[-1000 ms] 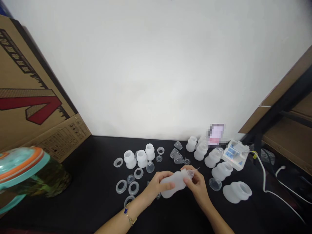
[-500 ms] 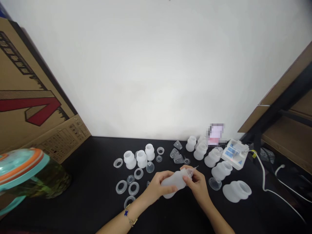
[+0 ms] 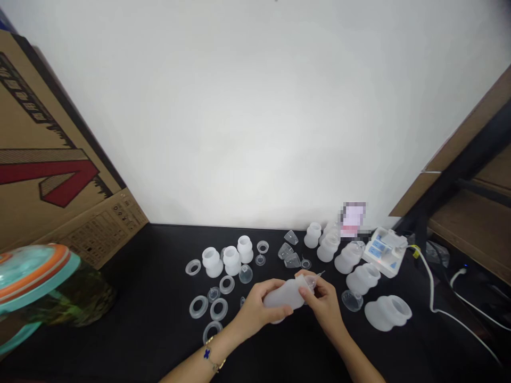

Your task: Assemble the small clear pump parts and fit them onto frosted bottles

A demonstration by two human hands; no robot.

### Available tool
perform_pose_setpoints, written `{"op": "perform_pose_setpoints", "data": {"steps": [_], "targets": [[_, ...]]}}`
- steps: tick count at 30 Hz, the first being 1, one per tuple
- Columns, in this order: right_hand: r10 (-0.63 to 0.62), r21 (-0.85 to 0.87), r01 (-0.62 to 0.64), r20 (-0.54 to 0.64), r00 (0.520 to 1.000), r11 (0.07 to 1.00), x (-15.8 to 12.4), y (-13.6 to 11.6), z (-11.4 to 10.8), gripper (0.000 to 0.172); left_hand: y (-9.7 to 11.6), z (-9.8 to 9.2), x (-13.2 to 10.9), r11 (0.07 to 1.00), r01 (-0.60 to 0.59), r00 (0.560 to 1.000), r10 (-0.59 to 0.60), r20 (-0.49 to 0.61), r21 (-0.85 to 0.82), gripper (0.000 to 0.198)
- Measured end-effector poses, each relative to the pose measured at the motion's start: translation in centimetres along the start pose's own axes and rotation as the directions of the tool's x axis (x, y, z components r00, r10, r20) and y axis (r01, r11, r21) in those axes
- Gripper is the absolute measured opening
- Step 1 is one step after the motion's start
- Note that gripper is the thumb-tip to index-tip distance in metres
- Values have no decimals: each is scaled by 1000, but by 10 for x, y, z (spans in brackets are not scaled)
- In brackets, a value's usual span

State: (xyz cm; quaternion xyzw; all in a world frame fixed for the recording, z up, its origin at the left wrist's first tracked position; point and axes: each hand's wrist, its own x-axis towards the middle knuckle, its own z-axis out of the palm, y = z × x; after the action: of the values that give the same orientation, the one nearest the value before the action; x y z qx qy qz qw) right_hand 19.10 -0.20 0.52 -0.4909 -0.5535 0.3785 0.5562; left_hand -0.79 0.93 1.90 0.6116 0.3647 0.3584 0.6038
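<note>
A white, frosted squeeze bottle (image 3: 284, 296) lies tilted between my hands, its narrow clear tip pointing up and right. My left hand (image 3: 263, 306) is wrapped round the bottle's body, thumb along its near side. At the top end, my right hand (image 3: 321, 295) closes its fingers round the collar and the clear nipple-like cap (image 3: 310, 282). Just beyond the hands lie clear plastic cups (image 3: 293, 259) and a small clear ring piece (image 3: 305, 263). Right of my right hand rests a clear round cap (image 3: 352, 300), near an open white bottle (image 3: 388, 313) on its side.
White bottles (image 3: 232, 260) stand at centre left, among several translucent rings (image 3: 219, 309). More white bottles (image 3: 329, 248) line the right, beside a white power strip (image 3: 386, 252) with a cable (image 3: 432, 287). A teal-lidded jug (image 3: 51, 287) and a cardboard box (image 3: 59, 159) occupy the left.
The bottle has turned or tilted slightly in my hands, and my left fingers have shifted a little on its body. The things on the table have stayed put.
</note>
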Motion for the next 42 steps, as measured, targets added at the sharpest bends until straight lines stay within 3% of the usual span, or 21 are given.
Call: {"op": "perform_pose_setpoints", "data": {"steps": [17, 42], "targets": [[9, -10, -9, -8, 1000, 1000, 1, -1, 1, 32, 2, 3, -6, 975, -22, 995, 43, -92, 221, 48], [20, -4, -20, -43, 999, 1000, 0, -3, 3, 29, -4, 5, -6, 916, -138, 976, 191, -107, 377, 50]]}}
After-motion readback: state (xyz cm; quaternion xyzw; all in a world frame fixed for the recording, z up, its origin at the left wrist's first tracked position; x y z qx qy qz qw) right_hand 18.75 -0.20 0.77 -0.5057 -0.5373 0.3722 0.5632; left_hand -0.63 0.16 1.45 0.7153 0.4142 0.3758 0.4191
